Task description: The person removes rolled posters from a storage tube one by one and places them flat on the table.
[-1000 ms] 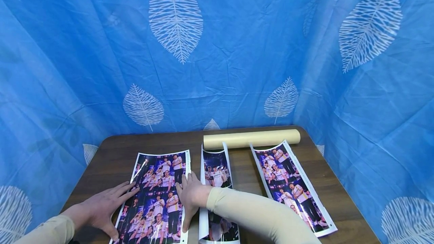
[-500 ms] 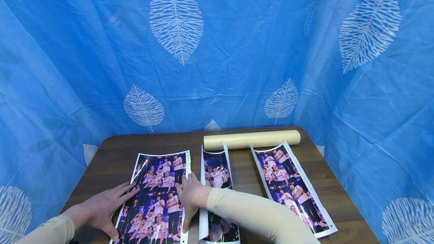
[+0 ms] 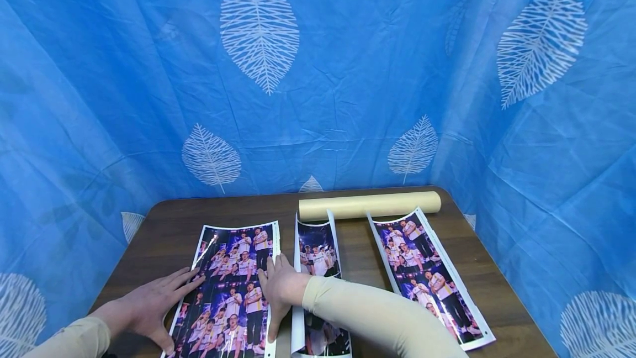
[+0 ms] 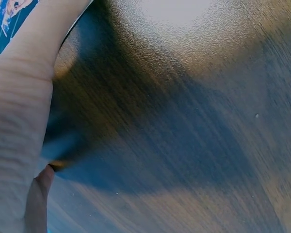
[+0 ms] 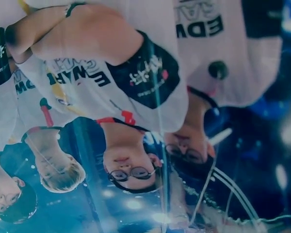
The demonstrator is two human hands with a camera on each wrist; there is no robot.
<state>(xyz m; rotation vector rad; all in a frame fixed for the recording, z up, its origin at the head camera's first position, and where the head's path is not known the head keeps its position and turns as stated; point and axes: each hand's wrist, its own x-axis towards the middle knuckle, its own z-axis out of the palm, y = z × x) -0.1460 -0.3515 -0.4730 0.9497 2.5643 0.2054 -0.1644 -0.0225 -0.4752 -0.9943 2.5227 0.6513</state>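
Note:
A glossy photo print (image 3: 231, 291) with a white border lies flat on the left of the table, showing two stacked group pictures. On its left edge my left hand (image 3: 161, 294) rests with spread fingers and thumb. My right hand (image 3: 279, 287) presses the right edge with its fingers extended. Under my right forearm lies a second print (image 3: 317, 258), its long sides curled up. In the right wrist view, a printed group photo (image 5: 131, 131) fills the frame upside down. The left wrist view shows my left wrist (image 4: 19, 111) beside bare wood.
A pale yellow roll (image 3: 370, 206) lies along the back edge of the brown wooden table (image 3: 171, 220). A third print (image 3: 427, 280) lies slanted at the right, its left side curled up. Behind the table hangs a blue curtain (image 3: 338, 82) with white leaves.

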